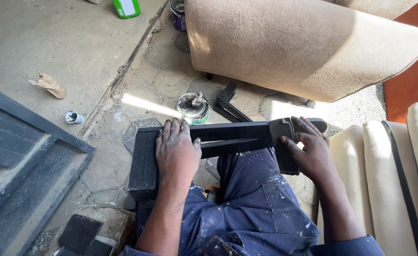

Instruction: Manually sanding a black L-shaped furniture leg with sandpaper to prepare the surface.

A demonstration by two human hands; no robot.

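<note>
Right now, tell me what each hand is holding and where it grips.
Left hand lies flat on the black wooden frame near its left end block; right hand grips a dark pad against its right end.

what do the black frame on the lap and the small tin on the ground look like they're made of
Black frame: probably wood painted matte black; square-cut bars with a flat, dull coat. The left hand presses on it and the right hand grips its end.
Small tin: looks like metal; a shiny round rim, its top smeared with dried whitish residue.
</note>
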